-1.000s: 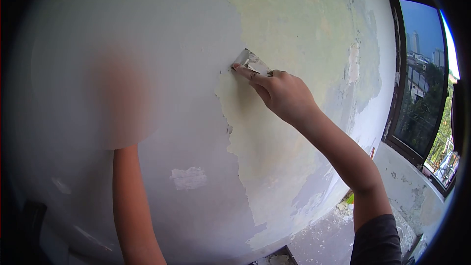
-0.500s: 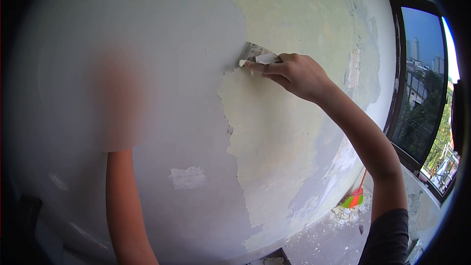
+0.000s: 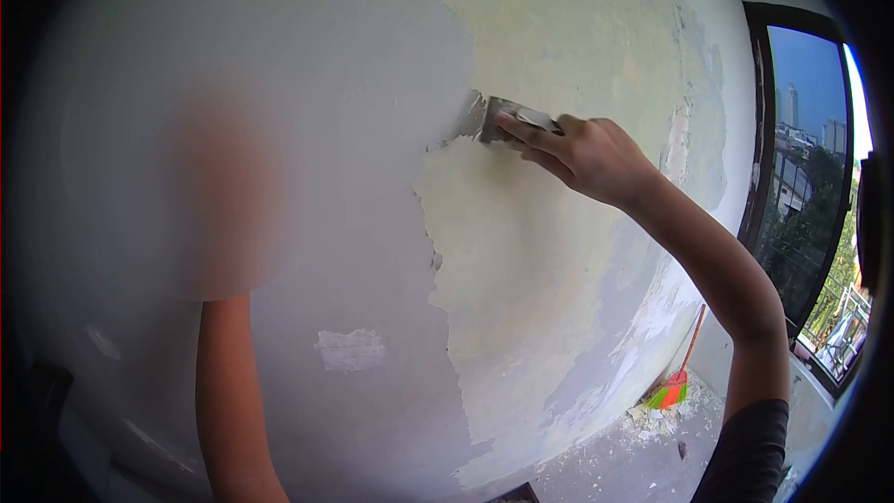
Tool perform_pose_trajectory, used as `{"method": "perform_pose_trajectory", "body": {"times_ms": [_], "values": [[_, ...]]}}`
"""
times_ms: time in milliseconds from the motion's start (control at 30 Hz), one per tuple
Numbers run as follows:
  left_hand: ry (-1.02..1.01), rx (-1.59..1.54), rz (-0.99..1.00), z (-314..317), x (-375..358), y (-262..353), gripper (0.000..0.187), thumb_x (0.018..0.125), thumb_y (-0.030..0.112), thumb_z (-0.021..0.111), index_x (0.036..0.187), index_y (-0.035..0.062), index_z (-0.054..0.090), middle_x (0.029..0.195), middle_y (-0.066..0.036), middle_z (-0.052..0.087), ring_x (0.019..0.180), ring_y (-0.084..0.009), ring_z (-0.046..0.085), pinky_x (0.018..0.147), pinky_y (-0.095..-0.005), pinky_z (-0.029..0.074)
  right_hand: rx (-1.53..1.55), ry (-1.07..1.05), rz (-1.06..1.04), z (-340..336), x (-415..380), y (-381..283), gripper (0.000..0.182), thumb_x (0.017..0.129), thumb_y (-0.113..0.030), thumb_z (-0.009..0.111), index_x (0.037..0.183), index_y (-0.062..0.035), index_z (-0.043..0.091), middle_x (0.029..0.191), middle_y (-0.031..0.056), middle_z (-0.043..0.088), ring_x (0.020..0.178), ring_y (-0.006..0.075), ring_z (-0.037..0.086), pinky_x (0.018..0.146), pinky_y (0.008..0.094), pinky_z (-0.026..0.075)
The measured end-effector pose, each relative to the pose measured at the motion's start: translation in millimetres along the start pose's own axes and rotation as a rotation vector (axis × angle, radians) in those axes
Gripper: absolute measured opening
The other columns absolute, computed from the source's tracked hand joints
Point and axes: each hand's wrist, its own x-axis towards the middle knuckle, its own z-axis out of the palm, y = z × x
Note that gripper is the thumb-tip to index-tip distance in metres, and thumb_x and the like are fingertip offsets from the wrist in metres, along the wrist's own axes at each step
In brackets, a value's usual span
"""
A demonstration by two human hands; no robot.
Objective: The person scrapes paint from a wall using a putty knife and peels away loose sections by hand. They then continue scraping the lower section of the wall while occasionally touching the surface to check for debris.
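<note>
My right hand (image 3: 601,156) is closed round a scraper (image 3: 492,125), with a finger stretched along its flat metal blade. The blade is at the wall, just right of the ragged edge of the grey paint (image 3: 372,224). Pale yellow-green wall (image 3: 568,56) shows where that paint is gone. A small darker notch (image 3: 464,123) lies in the edge left of the blade. My left hand (image 3: 231,191) is raised before the grey paint at the left; a blur hides its fingers, so whether it touches the wall cannot be made out.
A window (image 3: 801,149) with a dark frame stands at the right. Below it, a red and green broom (image 3: 670,391) leans in the corner, among paint flakes on the floor (image 3: 615,456). A lighter patch (image 3: 350,349) marks the lower wall.
My right hand has drawn the scraper a little right and down, away from the paint edge. The pale flake at the blade's corner no longer shows. My left hand stays about where it was.
</note>
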Motion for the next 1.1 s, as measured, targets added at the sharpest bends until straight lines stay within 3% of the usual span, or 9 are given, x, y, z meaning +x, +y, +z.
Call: {"method": "perform_pose_trajectory", "body": {"times_ms": [200,333,500,600,800,833,867,933,1100], "values": [[0.005,0.015,0.027,-1,-3,-2,0.046,0.098,0.017,0.052,0.144,0.02,0.047,0.151,-0.004,0.042,0.142,-0.0226,0.038,0.109,-0.0462,0.029,0.074,-0.035,-0.07,4,7,6,0.036,0.104,-0.038,0.053,0.139,-0.03,0.058,0.075,0.0114,0.066,0.062,0.0284,0.067,0.058,0.0401,0.057],[0.022,0.027,0.02,-1,-3,1,0.045,0.097,0.018,0.053,0.142,0.0191,0.048,0.149,-0.004,0.044,0.141,-0.0231,0.04,0.109,-0.0465,0.031,-0.012,-0.136,-0.043,-3,-19,9,0.044,0.103,-0.044,0.052,0.146,-0.0359,0.05,0.074,0.0115,0.065,0.061,0.0225,0.068,0.055,0.0356,0.057],[0.046,0.015,0.001,2,-1,2,0.043,0.095,0.02,0.053,0.139,0.0179,0.051,0.145,-0.004,0.045,0.138,-0.0233,0.041,0.108,-0.0468,0.032,0.053,0.143,-0.057,14,23,-35,0.048,0.104,-0.038,0.052,0.152,-0.0366,0.041,0.068,0.0106,0.062,0.051,0.0227,0.061,0.049,0.0361,0.055],[0.047,-0.036,0.028,-2,-2,-3,0.044,0.095,0.02,0.054,0.139,0.0182,0.051,0.145,-0.004,0.045,0.138,-0.0231,0.042,0.107,-0.0469,0.033,0.066,0.087,-0.006,8,19,-38,0.049,0.105,-0.037,0.052,0.152,-0.0345,0.041,0.065,0.0098,0.061,0.052,0.0242,0.062,0.049,0.037,0.055],[0.051,0.011,-0.012,1,-4,2,0.042,0.095,0.02,0.054,0.137,0.0192,0.052,0.145,-0.004,0.045,0.138,-0.0227,0.041,0.108,-0.0479,0.032,0.179,0.046,0.243,15,-12,-72,0.046,0.104,-0.034,0.054,0.149,-0.032,0.047,0.062,0.0108,0.061,0.049,0.0272,0.063,0.044,0.0399,0.052],[0.047,0.009,-0.02,2,-6,4,0.042,0.095,0.02,0.054,0.137,0.0192,0.052,0.145,-0.004,0.045,0.138,-0.0226,0.041,0.108,-0.048,0.032,0.249,0.15,0.282,21,-7,-83,0.046,0.104,-0.033,0.054,0.149,-0.0319,0.047,0.062,0.0118,0.061,0.048,0.0281,0.063,0.043,0.0402,0.051],[0.05,0.013,-0.028,2,-4,4,0.041,0.096,0.02,0.054,0.137,0.0192,0.052,0.145,-0.004,0.045,0.138,-0.0225,0.041,0.108,-0.0481,0.032,0.261,0.117,0.392,20,2,-96,0.047,0.103,-0.031,0.056,0.149,-0.0324,0.048,0.065,0.0142,0.063,0.055,0.0319,0.065,0.051,0.0438,0.052],[0.056,0.003,-0.027,1,-1,0,0.041,0.096,0.02,0.054,0.136,0.0192,0.053,0.144,-0.004,0.045,0.137,-0.0226,0.042,0.108,-0.0483,0.032,0.387,0.169,0.497,22,26,-118,0.05,0.104,-0.031,0.053,0.153,-0.033,0.041,0.063,0.0144,0.059,0.052,0.0304,0.063,0.044,0.0417,0.05],[0.039,-0.031,0.006,0,-4,-6,0.04,0.096,0.02,0.053,0.137,0.0193,0.052,0.144,-0.004,0.045,0.137,-0.0242,0.042,0.109,-0.0492,0.031,0.45,0.108,0.592,28,12,-137,0.051,0.105,-0.03,0.051,0.154,-0.0325,0.039,0.069,0.0157,0.059,0.052,0.031,0.061,0.046,0.043,0.051]]}}
